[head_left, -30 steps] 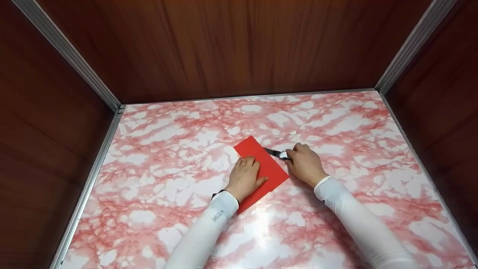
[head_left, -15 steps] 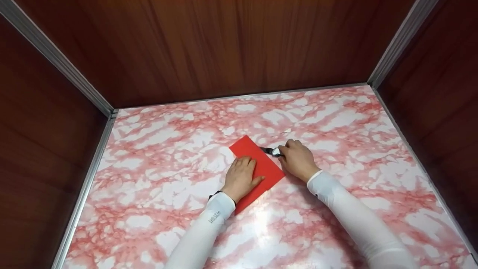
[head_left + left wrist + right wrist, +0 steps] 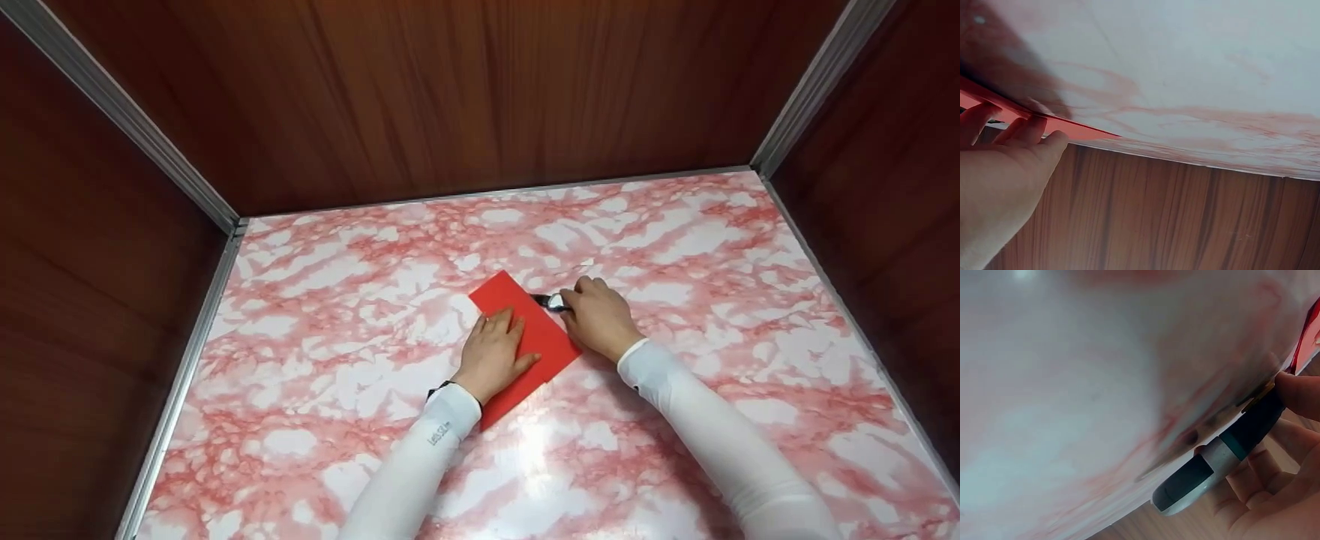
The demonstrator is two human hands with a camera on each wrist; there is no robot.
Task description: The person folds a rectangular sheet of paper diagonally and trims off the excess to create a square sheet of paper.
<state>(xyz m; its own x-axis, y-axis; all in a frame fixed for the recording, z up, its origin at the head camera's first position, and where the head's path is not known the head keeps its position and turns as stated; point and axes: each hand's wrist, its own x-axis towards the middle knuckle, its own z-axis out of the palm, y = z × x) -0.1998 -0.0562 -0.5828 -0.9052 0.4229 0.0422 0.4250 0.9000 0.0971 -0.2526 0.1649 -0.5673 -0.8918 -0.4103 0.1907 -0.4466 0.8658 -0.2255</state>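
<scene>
A red folded sheet of paper [image 3: 551, 341] lies slantwise on the pink-and-white marbled table [image 3: 337, 315]. My left hand [image 3: 491, 356] rests flat on it, fingers spread, holding it down; the left wrist view shows fingertips on the red paper [image 3: 1086, 134]. To the right, my right hand [image 3: 600, 319] grips a black-and-silver hand tool [image 3: 556, 301] with a narrow dark tip right at the paper's upper right edge. In the right wrist view the tool [image 3: 1216, 455] has a rounded end and a teal band, with the thumb on its dark part; its exact kind cannot be told.
Dark wood-grain panels [image 3: 465, 97] stand behind the table and on both sides. Metal framing strips [image 3: 180, 322] run along the table's edges. A bright light reflection shows on the tabletop in front of the paper.
My right hand has shifted left with the tool, and less of its dark tip shows at the paper's edge. The left hand stays on the paper, its fingers slightly more spread.
</scene>
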